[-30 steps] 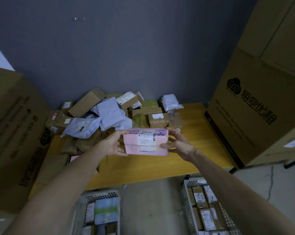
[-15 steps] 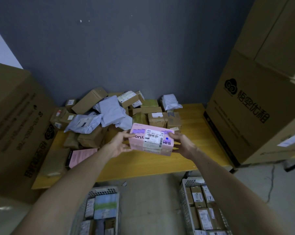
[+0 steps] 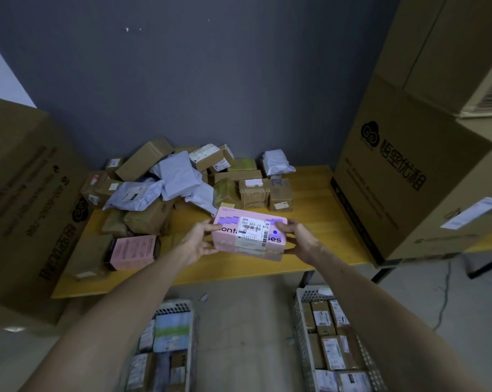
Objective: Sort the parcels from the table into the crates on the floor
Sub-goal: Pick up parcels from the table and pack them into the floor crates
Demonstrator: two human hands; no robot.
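Both hands hold a pink box (image 3: pixel 249 239) in the air, just above the front part of the yellow worktop (image 3: pixel 233 268). The left hand (image 3: pixel 198 241) clasps the box's left end with its fingers curled round the edge, and the right hand (image 3: pixel 299 240) clasps the right end in the same way. The box is tilted so that its broad face, which carries a white barcode label and dark lettering, looks up at the camera.

Towards the back of the worktop, against the grey wall, lies a heap of parcels (image 3: pixel 233 182): brown cardboard boxes and grey plastic mailer bags (image 3: pixel 179 176) leaning on one another. At the worktop's front left a second pink parcel (image 3: pixel 133 251) lies flat, touching a brown packet beside it. A large printed carton (image 3: pixel 408 179) stands at the worktop's right end, and another large carton (image 3: pixel 21 207) stands at its left end.

On the floor in front of the worktop stand two white mesh crates. The left crate (image 3: pixel 177 306) holds mixed wrapped parcels. The right crate (image 3: pixel 300 329) holds brown boxes with white labels.
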